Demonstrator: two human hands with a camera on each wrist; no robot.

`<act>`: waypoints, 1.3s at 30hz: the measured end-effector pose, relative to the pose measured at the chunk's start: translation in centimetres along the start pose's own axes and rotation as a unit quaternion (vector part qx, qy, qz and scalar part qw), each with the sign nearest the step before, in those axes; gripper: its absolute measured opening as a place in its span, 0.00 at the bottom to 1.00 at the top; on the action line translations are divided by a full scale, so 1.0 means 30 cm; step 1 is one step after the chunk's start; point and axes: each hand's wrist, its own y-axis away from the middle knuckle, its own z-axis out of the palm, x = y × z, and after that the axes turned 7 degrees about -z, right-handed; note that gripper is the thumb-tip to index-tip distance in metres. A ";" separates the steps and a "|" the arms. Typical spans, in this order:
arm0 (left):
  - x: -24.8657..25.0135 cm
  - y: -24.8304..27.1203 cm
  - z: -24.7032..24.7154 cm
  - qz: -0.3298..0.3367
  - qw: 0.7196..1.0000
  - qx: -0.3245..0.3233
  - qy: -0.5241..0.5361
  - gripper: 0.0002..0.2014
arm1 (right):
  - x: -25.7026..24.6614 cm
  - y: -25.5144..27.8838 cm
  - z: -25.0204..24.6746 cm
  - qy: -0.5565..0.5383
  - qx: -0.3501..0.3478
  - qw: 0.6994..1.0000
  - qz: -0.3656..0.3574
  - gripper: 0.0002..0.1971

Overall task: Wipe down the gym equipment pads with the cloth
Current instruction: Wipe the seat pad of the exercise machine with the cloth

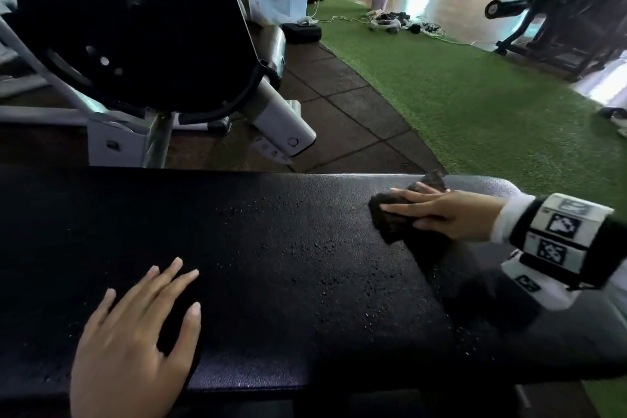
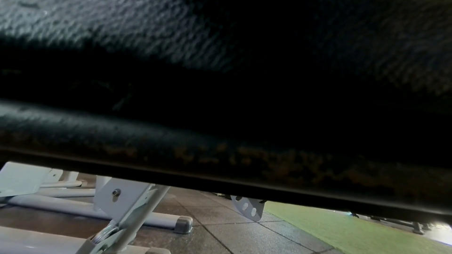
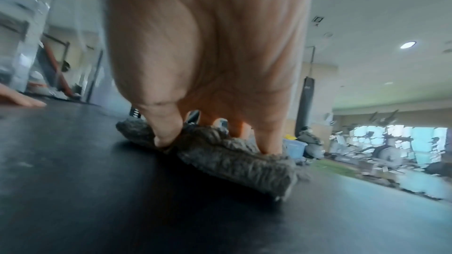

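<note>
1. Wiping is under way, I judge: my right hand (image 1: 451, 214) presses flat, fingers straight, on the cloth (image 1: 395, 217) at the far right part of the pad (image 1: 271, 231).
2. My left hand (image 1: 135, 343) rests open, holding nothing, on the pad's near left.
3. Next I'd sweep leftward through the droplets (image 1: 305, 248), keeping even pressure.
4. The cloth looks nubbly, bunched and dark; the pad is black, grained vinyl with rounded edges.

On the black padded counter (image 1: 271, 248) in front of you, your right hand (image 1: 451, 214) presses the dark fuzzy cloth (image 1: 393, 217) at its right end; your left hand (image 1: 135, 343) lies flat toward its left.
</note>
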 end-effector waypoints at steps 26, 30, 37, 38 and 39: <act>0.010 0.011 -0.004 -0.001 1.000 0.014 -0.001 0.25 | -0.159 0.073 0.026 0.167 0.038 0.985 0.035 0.24; 0.013 0.009 -0.006 0.000 1.000 0.012 -0.007 0.26 | -0.095 0.151 0.077 0.091 0.022 0.991 0.095 0.25; 0.012 0.011 0.000 -0.003 1.000 0.007 -0.011 0.27 | -0.170 0.082 0.068 0.103 0.018 0.989 0.108 0.26; 0.011 0.012 0.000 -0.004 1.000 0.009 -0.012 0.27 | -0.204 0.064 0.061 0.119 0.016 0.986 0.116 0.26; 0.011 0.014 0.001 -0.003 1.000 0.014 -0.013 0.27 | -0.246 0.051 0.054 0.136 0.017 0.984 0.115 0.26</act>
